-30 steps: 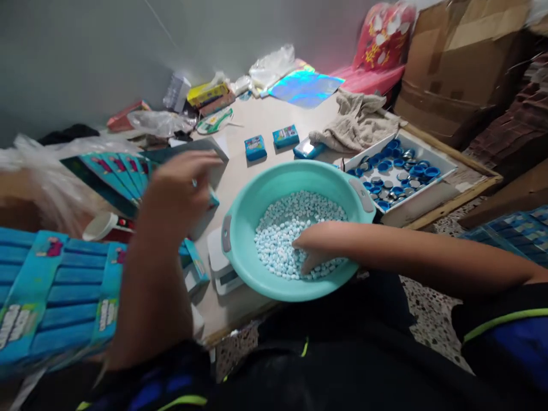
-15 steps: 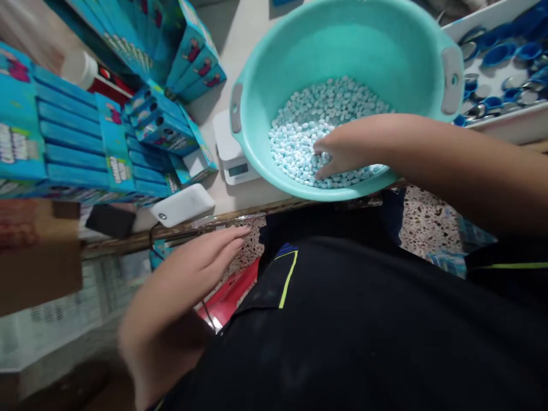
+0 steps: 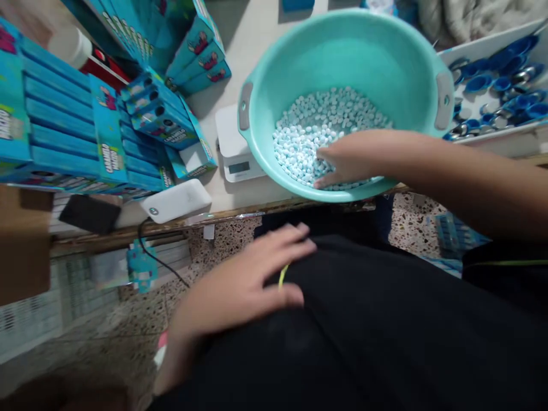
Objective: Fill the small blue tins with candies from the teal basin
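A large turquoise tub (image 3: 351,51) holds a heap of small pale blue and white pieces (image 3: 299,148). My right hand (image 3: 349,160) reaches over the tub's near right side with its fingers down among the pieces; the fingertips are partly buried, so whether it grips any cannot be made out. My left hand (image 3: 257,271) hovers over the dark clothing on my lap, fingers and thumb spread, holding nothing. Beside the tub on the left is a white scale (image 3: 231,137) with a small display, partly under the tub's rim.
Blue printed boxes (image 3: 64,125) stand at the left, near a red container with a white lid (image 3: 71,48). A white power bank (image 3: 177,201) with a cable lies at the table edge. At the right, a white tray (image 3: 475,97) holds blue and silver pieces.
My left hand has moved right from beside my lap to over it, and its fingers have spread. My right hand stays among the pieces. The view has shifted slightly.
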`<state>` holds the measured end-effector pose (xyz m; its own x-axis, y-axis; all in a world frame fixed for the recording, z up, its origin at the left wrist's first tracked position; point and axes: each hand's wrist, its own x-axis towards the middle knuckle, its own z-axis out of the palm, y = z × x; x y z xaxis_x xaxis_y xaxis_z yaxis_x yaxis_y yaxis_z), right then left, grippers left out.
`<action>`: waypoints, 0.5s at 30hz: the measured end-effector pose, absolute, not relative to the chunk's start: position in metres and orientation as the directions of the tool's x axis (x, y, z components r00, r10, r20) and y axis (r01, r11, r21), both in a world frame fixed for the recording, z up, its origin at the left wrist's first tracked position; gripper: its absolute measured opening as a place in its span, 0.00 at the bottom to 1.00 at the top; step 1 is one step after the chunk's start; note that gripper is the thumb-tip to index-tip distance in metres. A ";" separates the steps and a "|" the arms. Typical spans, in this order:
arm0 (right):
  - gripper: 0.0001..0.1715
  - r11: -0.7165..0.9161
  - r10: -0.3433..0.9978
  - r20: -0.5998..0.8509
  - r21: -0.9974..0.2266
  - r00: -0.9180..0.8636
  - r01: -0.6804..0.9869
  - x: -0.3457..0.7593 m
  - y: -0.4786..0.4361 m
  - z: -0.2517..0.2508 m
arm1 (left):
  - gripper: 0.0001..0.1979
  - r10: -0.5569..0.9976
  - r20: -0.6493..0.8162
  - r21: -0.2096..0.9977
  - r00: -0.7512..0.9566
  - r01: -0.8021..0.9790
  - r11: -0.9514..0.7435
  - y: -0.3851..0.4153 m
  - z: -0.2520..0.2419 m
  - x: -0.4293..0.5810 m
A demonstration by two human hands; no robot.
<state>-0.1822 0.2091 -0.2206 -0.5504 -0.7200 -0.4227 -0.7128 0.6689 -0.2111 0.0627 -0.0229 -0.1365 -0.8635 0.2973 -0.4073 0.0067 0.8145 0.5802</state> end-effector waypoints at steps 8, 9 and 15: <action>0.31 0.612 -0.741 -0.489 -0.211 -0.460 -0.762 -0.158 0.210 -0.184 | 0.19 0.046 0.266 0.529 -0.963 0.186 0.828 -0.065 -0.121 -0.153; 0.32 0.616 -0.744 -0.469 -0.205 -0.476 -0.761 -0.159 0.208 -0.186 | 0.23 0.112 0.194 0.367 -0.975 0.178 0.913 -0.064 -0.121 -0.190; 0.52 0.812 -0.547 -0.558 -0.173 -0.624 -0.557 -0.172 0.189 -0.191 | 0.42 0.239 -0.096 -0.053 -0.966 0.244 0.968 -0.043 -0.165 -0.372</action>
